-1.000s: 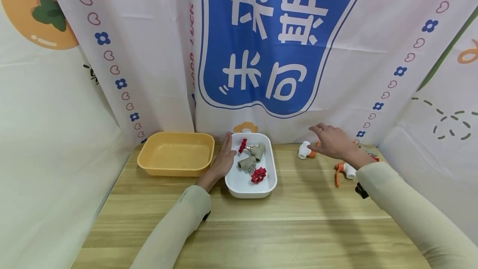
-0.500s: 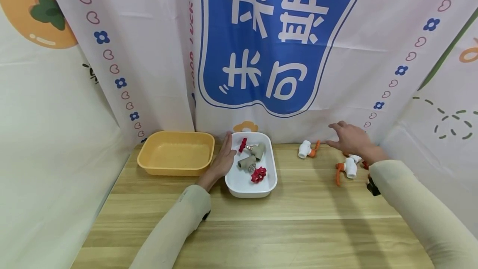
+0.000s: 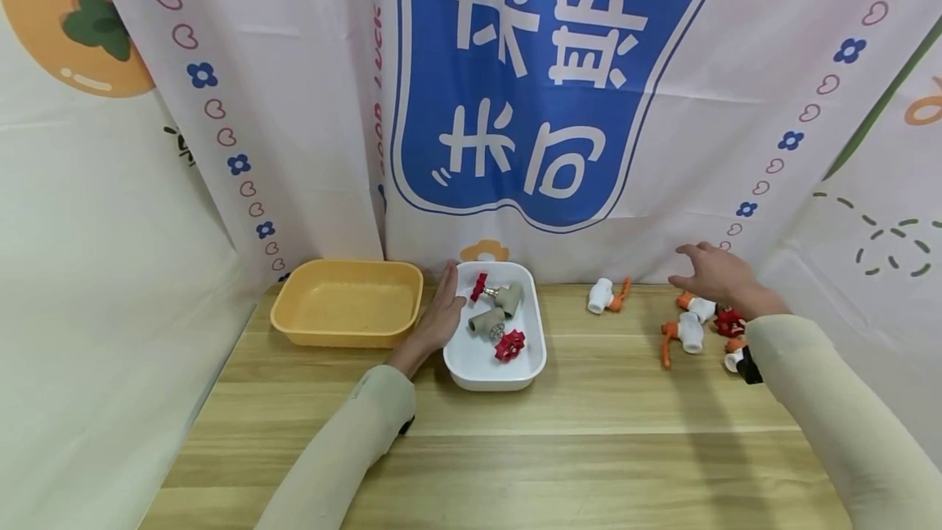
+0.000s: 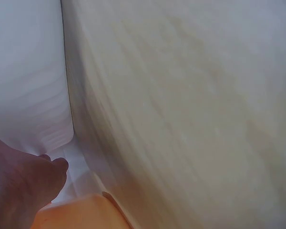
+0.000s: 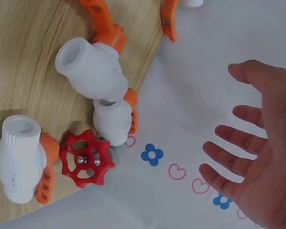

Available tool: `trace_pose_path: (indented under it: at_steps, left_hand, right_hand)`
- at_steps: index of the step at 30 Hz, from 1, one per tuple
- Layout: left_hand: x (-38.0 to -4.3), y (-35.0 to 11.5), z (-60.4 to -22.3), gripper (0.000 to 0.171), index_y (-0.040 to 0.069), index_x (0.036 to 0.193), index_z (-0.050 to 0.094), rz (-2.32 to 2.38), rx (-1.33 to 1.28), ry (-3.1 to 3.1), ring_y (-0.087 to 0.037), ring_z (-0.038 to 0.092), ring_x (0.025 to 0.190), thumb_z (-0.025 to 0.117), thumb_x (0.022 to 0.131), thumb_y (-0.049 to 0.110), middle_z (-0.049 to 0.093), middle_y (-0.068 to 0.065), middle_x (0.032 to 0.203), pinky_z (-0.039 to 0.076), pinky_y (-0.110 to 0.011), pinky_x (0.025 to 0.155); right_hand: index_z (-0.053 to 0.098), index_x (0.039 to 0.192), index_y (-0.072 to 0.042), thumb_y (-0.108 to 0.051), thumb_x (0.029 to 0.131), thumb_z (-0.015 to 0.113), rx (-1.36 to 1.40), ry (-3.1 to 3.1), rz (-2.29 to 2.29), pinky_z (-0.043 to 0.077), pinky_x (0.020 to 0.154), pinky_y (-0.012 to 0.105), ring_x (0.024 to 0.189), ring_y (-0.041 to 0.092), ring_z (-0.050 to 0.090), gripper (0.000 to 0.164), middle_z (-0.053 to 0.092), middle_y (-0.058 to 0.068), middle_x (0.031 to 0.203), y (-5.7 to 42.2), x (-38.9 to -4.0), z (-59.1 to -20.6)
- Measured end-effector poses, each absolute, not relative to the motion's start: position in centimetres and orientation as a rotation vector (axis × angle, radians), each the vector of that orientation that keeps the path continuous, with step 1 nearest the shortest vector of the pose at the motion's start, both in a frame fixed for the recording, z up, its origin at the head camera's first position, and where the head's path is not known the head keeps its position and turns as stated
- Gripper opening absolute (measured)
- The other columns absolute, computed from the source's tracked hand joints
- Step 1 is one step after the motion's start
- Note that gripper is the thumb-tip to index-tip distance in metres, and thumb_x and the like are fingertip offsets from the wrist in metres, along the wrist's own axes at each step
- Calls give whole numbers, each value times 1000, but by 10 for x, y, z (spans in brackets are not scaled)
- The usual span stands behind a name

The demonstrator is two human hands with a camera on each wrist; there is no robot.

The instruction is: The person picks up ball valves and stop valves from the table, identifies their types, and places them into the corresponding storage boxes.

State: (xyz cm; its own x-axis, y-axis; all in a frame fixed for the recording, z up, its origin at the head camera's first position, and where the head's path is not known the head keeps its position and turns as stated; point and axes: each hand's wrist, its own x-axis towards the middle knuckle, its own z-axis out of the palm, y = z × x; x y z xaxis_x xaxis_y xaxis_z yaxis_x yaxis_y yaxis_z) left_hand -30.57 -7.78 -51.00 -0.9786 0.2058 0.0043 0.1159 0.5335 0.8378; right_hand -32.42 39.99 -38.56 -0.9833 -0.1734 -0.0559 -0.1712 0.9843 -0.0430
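My left hand (image 3: 440, 311) rests with straight fingers along the left wall of a white tray (image 3: 495, 383). Inside the tray lie two grey valves with red handwheels, one grey valve (image 3: 509, 298) toward the back and another grey valve (image 3: 486, 321) nearer the front. My right hand (image 3: 717, 275), fingers spread and holding nothing, hovers over the far right of the table. Below it are a white ball valve with an orange lever (image 3: 690, 332), a second white valve (image 5: 112, 121) touching it, a red handwheel (image 5: 86, 158) and another white valve (image 5: 20, 162) by the sleeve.
A yellow tray (image 3: 353, 340) stands left of my left hand, close by the white one. A single white valve with an orange lever (image 3: 601, 295) lies near the back edge. Printed cloth (image 3: 648, 252) hangs behind and beside the table (image 3: 559, 448).
My right hand has moved right, away from the single white valve to above the group of valves, which now shows more fully. The left hand and both trays stay put.
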Motion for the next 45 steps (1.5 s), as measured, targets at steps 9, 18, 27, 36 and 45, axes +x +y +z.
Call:
trace_pose_path:
  at_steps: [9, 18, 27, 36, 45]
  left_hand:
    - [-306, -78, -512, 69, 17, 170, -8, 1452, 285, 2669, -17, -11, 164, 30, 113, 26, -16, 7, 178, 1, -46, 134]
    - [-305, -79, -512, 69, 18, 170, -7, 1444, 285, 2671, -17, -11, 164, 31, 114, 26, -15, 7, 178, 0, -46, 134]
    - [-305, -79, -512, 68, 18, 170, -7, 1450, 277, 2672, -17, -11, 164, 31, 114, 26, -15, 8, 178, -1, -45, 134]
    - [-305, -80, -511, 69, 19, 170, -8, 1433, 271, 2680, -18, -11, 164, 32, 114, 27, -15, 8, 178, 0, -47, 134]
    - [-306, -79, -510, 69, 14, 170, -6, 1431, 301, 2695, -20, -8, 165, 31, 113, 23, -14, 3, 178, 2, -45, 134]
  right_hand:
    - [46, 149, 13, -41, 100, 68, -206, 3012, -150, 54, 94, 71, 118, 58, 59, 76, 54, 43, 138, 434, -320, -391]
    - [35, 151, 18, -40, 97, 67, -37, 2892, -260, 44, 102, 78, 127, 66, 44, 85, 39, 50, 143, 464, -316, -401]
    - [30, 150, 23, -39, 94, 71, 32, 2821, -360, 43, 105, 78, 124, 65, 45, 93, 36, 51, 145, 484, -314, -421]
    - [29, 149, 25, -39, 91, 78, 10, 2788, -384, 44, 104, 76, 120, 64, 50, 99, 39, 52, 144, 491, -313, -434]
    - [27, 160, 9, -17, 87, 86, -172, 2798, -624, 58, 86, 54, 111, 49, 52, 97, 37, 42, 151, 497, -310, -453]
